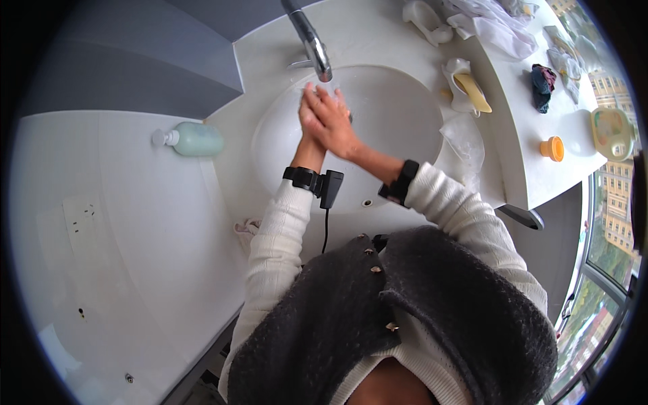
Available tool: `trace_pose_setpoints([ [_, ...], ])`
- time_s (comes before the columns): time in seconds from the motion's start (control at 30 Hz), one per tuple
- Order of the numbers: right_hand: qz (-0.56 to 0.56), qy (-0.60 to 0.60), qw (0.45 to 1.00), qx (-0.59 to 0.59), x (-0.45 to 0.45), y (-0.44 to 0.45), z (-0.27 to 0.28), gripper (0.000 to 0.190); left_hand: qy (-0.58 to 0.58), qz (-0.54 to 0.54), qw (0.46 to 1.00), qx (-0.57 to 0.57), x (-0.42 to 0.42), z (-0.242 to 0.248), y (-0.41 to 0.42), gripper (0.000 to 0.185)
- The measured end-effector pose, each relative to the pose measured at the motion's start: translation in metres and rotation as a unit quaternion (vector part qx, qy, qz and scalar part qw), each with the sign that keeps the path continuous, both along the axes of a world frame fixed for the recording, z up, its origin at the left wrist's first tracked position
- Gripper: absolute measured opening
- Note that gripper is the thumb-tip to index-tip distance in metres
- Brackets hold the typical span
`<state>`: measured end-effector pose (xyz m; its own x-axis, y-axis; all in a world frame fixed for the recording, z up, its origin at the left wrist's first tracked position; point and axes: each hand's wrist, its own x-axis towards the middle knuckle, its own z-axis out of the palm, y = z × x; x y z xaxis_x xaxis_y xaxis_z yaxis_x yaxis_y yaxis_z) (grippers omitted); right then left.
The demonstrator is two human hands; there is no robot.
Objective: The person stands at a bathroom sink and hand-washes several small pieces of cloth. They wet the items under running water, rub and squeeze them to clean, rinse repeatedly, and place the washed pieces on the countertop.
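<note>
Just below the spout of a chrome tap (pixel 322 63), my two hands are pressed together over a white oval washbasin (pixel 400 116). My right hand (pixel 334 124) lies across my left hand (pixel 307 121), with its fingers somewhat spread, and hides much of it. No object shows between them. Wet spots glint on the skin, but a stream of water is hard to make out. Black bands (pixel 304 178) circle both wrists, and the left one carries a black box with a cable hanging from it.
A green pump bottle (pixel 198 139) rests left of the basin. To the right are a white holder with a yellow soap bar (pixel 472 91), a clear plastic bag (pixel 466 142), an orange cup (pixel 553 149), a dark cloth (pixel 542 87) and a yellowish container (pixel 611 134).
</note>
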<state>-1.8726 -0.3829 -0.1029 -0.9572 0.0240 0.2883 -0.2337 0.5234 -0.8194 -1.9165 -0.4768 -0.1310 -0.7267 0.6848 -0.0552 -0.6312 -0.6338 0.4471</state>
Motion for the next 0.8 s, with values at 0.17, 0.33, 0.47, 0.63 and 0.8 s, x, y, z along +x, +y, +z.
trace_pose_setpoints([
  [0.17,-0.16,-0.058,0.97,-0.174,-0.021,0.013,0.012,0.043,-0.079,-0.032,0.991,0.102,0.011,0.003,0.011,0.037],
  [0.33,-0.023,-0.075,0.99,-0.12,0.005,-0.006,0.018,0.049,-0.045,0.069,0.993,-0.079,0.005,0.028,0.004,0.05],
  [0.47,-0.138,-0.088,0.972,-0.17,-0.017,0.014,0.018,0.065,-0.118,0.056,0.984,-0.12,0.029,0.034,0.023,0.027],
  [0.63,-0.114,-0.124,0.983,0.073,-0.019,0.038,0.019,0.065,-0.121,0.111,0.976,-0.145,0.02,0.053,0.025,0.062],
  [0.8,-0.006,0.048,0.977,0.208,0.033,0.023,0.029,0.052,-0.097,0.064,0.988,-0.099,0.008,0.06,0.005,0.079],
])
